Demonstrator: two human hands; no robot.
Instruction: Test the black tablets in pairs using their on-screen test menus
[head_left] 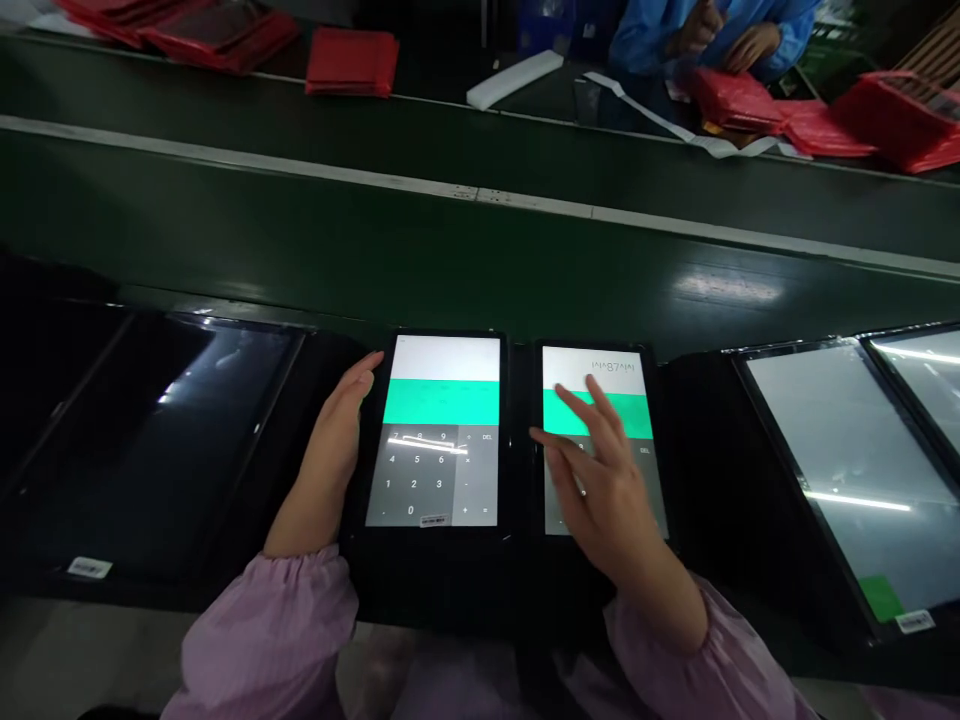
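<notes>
Two lit tablets lie side by side, both showing a calculator. On the left tablet (435, 400) the keypad is in full view and a small label sits at its lower edge. My left hand (335, 440) rests along that tablet's left edge, fingers stretched out and holding nothing. Over the right tablet (600, 365) hovers my right hand (600, 470), its fingers spread and partly covering the keypad. Characters stand in the top part of the right screen. Whether a fingertip touches the glass cannot be told.
Dark-screened panels (157, 440) lie at the left, and lit panels (847, 450) at the right. Across a green surface (450, 260) are red packets (352, 62), a white foam strip (515, 80) and a person in blue sleeves (645, 35), hands near more red packets.
</notes>
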